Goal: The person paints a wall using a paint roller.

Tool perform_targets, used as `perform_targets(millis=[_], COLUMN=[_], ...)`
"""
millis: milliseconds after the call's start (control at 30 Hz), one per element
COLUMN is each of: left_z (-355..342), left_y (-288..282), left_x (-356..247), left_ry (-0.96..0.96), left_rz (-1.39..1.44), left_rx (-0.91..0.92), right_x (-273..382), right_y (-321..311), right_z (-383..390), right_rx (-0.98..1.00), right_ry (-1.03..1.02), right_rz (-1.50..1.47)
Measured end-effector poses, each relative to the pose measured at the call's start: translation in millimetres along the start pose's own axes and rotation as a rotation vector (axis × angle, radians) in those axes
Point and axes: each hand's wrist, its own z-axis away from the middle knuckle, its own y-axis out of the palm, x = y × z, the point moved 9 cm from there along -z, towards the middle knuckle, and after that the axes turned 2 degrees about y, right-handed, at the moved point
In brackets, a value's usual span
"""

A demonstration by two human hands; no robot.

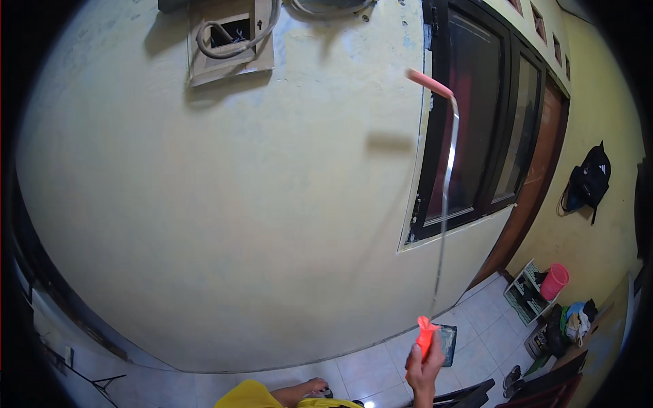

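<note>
The right hand (pixel 425 367) sits at about five o'clock in the view, fingers wrapped tight around the orange grip of a long-handled paint roller (pixel 445 197). The thin metal shaft rises from the fist almost straight toward twelve o'clock, leaning slightly to one o'clock, so its long axis runs nearly vertical. At the top the shaft bends over and the pink roller sleeve (pixel 430 83) points toward ten o'clock, lying against the pale yellow wall (pixel 224 217) just beside the dark window frame (pixel 476 122). The long reach seems to be why the grip is held low and far from the wall: it lets the sleeve meet the high part of the surface while the person stays on the tiled floor (pixel 476 326).

The left hand (pixel 316 387) is low at six o'clock, near the person's yellow sleeve (pixel 252 396); it holds nothing I can make out, and how far it is open I cannot tell.

A dark paint tray (pixel 449 343) lies on the floor just behind the right hand. Farther off at four o'clock stand a pink bucket (pixel 556 281) on a small rack and a black backpack (pixel 588 180) hanging on the side wall.
</note>
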Motion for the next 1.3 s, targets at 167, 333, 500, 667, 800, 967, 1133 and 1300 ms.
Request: perform_targets(millis=[167, 333, 500, 667, 800, 967, 1133, 1300], left_z=[13.3, 7.3, 19.6, 29.4, 34.5, 31.1, 27.0, 19.9], left_y=[-2.5, -23.0, -16.7, -35.2, -38.4, -15.6, -21.0, -23.8], left_x=[-22.6, 11.1, 12.5, 5.8, 3.4, 6.8, 2.7, -25.1], left_ry=[0.380, -0.066, -0.368, -0.397, -0.402, -0.421, -0.306, -0.277], left_rz=[0.028, 0.225, 0.324, 0.308, 0.280, 0.255, 0.206, 0.312], left_rx=[-0.081, -0.167, -0.202, -0.255, -0.257, -0.236, -0.227, -0.253], right_x=[13.0, 46.0, 61.9, 66.2, 33.1, 46.1, 86.7, 29.8], right_y=[55.7, 97.2, 111.8, 114.0, 112.8, 103.4, 99.9, 106.8], right_z=[-28.4, -53.3, -72.7, -80.9, -45.8, -55.2, -87.8, -41.5], right_rx=[0.061, 0.123, 0.058, 0.037, -0.035, -0.013, 0.021, 0.063], right_ry=[-0.243, -0.324, -0.361, -0.266, -0.274, -0.272, -0.277, -0.215], right_rz=[-0.003, 0.033, -0.004, 0.038, 0.118, 0.074, 0.091, 0.115])
